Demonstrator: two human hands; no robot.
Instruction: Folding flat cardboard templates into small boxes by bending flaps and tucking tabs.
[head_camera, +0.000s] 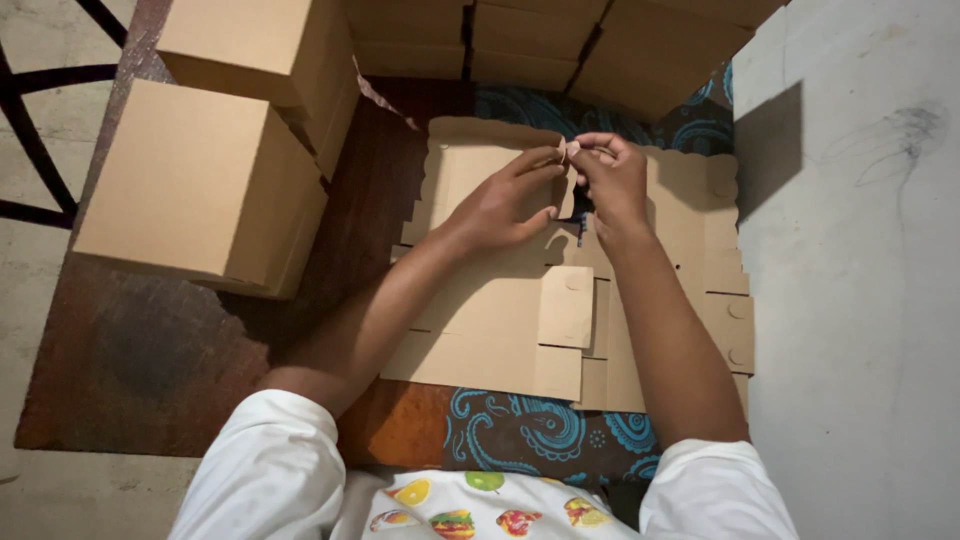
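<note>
Flat die-cut cardboard blank (520, 320) lies on floor mat (180, 340) before person, mostly unfolded. Left hand (505, 205) and right hand (612, 180) meet at far edge, each grip pinching small flap (568, 150). Folding looks barely begun; panels remain flat. Finished boxes (200, 180) crowd left and far side, wall (860, 300) close right; open room only near left.
</note>
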